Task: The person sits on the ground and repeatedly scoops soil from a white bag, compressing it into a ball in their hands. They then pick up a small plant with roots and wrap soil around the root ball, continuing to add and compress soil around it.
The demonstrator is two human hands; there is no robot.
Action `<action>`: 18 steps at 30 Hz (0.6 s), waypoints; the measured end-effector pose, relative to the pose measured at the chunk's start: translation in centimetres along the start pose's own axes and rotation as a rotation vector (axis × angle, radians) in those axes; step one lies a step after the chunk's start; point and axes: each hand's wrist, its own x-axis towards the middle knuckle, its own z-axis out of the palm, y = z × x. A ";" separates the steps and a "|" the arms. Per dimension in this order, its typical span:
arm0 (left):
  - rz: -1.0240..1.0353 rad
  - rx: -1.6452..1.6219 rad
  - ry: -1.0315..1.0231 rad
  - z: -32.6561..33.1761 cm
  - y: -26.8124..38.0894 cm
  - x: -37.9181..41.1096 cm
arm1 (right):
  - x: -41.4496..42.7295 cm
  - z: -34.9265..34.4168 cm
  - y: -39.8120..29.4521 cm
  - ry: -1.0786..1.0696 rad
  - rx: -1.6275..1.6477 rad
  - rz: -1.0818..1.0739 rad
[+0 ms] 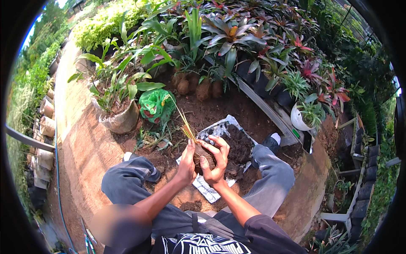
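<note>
Between my two hands is a brown root ball (203,156) with a thin plant stem (188,128) rising from its top, cut leaf bases at its foot. My left hand (187,162) presses the ball's left side, its fingers upright by the stem. My right hand (216,158) curls round the other side, thumb on the ball and fingers over its top. Beneath and behind the hands lies an opened plastic sack (233,119) bearing dark soil (238,144). The underside of the root ball is hidden.
A green mesh bag (155,106) and a potted fern-like plant (122,116) stand at the front left. Several round fibrous root balls (203,90) lie ahead. A metal rail (260,111), a phone (307,142) and a white pot (298,119) are at right; a blue hose (58,177) runs far left.
</note>
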 end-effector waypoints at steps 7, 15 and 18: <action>0.049 0.145 0.080 -1.6 -0.8 0.7 | -0.6 0.9 0.0 -0.028 0.068 0.036; 0.080 0.233 0.074 0.1 -0.4 0.4 | -0.1 0.8 0.0 -0.043 0.265 0.265; 0.043 0.410 0.219 -1.0 -1.3 0.8 | -0.7 0.8 2.5 -0.070 0.291 0.423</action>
